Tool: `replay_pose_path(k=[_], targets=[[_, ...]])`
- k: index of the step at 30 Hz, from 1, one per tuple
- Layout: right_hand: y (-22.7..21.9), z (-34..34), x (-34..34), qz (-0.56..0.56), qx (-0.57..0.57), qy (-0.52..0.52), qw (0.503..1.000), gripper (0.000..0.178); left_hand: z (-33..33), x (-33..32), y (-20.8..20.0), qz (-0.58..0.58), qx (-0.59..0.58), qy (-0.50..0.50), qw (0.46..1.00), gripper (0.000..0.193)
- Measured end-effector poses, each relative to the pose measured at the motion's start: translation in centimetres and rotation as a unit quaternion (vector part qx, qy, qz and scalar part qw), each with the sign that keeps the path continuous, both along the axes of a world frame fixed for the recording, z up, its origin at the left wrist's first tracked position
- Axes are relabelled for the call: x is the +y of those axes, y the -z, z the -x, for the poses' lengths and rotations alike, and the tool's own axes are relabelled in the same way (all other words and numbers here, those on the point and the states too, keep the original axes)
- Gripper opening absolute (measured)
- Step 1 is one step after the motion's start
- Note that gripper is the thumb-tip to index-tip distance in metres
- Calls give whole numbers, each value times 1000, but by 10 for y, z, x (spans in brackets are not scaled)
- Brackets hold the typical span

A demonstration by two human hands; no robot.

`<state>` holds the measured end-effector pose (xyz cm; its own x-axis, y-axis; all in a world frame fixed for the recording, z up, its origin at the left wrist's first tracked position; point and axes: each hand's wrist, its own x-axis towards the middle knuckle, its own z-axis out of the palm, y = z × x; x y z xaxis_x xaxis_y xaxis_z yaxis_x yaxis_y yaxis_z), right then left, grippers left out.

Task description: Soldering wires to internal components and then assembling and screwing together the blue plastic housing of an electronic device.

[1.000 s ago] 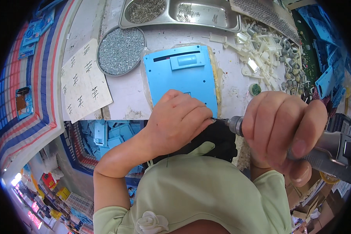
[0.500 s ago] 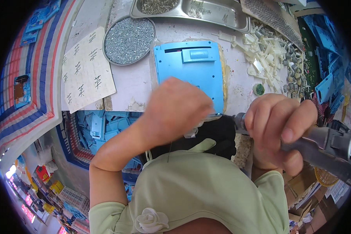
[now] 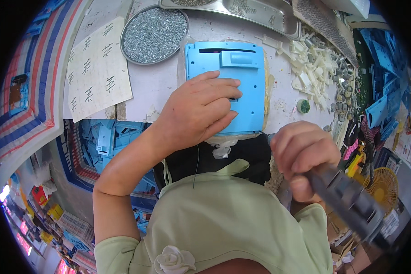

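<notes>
A blue plastic casing (image 3: 247,107) with a raised block and a long slot at its far end lies flat on the table. My left hand (image 3: 196,107) rests on the casing's left half, fingers stretched over its face with the thumb near the front. Held in my right hand (image 3: 306,153) is a dark grey power screwdriver (image 3: 347,196), its body slanting down to the right. The screwdriver's tip end points toward the front right corner of the casing. Whether it touches the casing cannot be made out.
Beyond the casing stand a round metal dish (image 3: 155,34) of small screws and a steel tray (image 3: 242,13) with small parts. White plastic pieces (image 3: 308,68) and a small green-topped round part (image 3: 303,106) lie to the right. A crate of blue casings (image 3: 107,141) sits below left.
My left hand has gone from a blurred, closed shape at the casing's front to lying spread on its face. The screwdriver has swung to a steeper slant, and my right hand has shifted left.
</notes>
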<state>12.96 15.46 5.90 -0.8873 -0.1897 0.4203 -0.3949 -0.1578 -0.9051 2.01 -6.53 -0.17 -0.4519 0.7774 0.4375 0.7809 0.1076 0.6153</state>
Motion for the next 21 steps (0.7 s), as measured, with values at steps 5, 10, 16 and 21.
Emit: replay_pose_path(k=[5, 10, 16, 21], targets=[[-1, 3, -4, -15, 7, -15, 1000, 22, 0, -1, 5, -4, -21, -1, 1000, 17], [-4, 29, -3, 49, 65, 6, 997, 21, 3, 0, 3, -10, -25, -5, 1000, 18], [5, 42, -18, 4, 38, -18, 999, 17, -1, 0, 7, -24, -50, -10, 998, 19], [-4, 54, -2, 50, 16, -18, 998, 20, 2, 1, 7, -31, -47, -8, 998, 20]])
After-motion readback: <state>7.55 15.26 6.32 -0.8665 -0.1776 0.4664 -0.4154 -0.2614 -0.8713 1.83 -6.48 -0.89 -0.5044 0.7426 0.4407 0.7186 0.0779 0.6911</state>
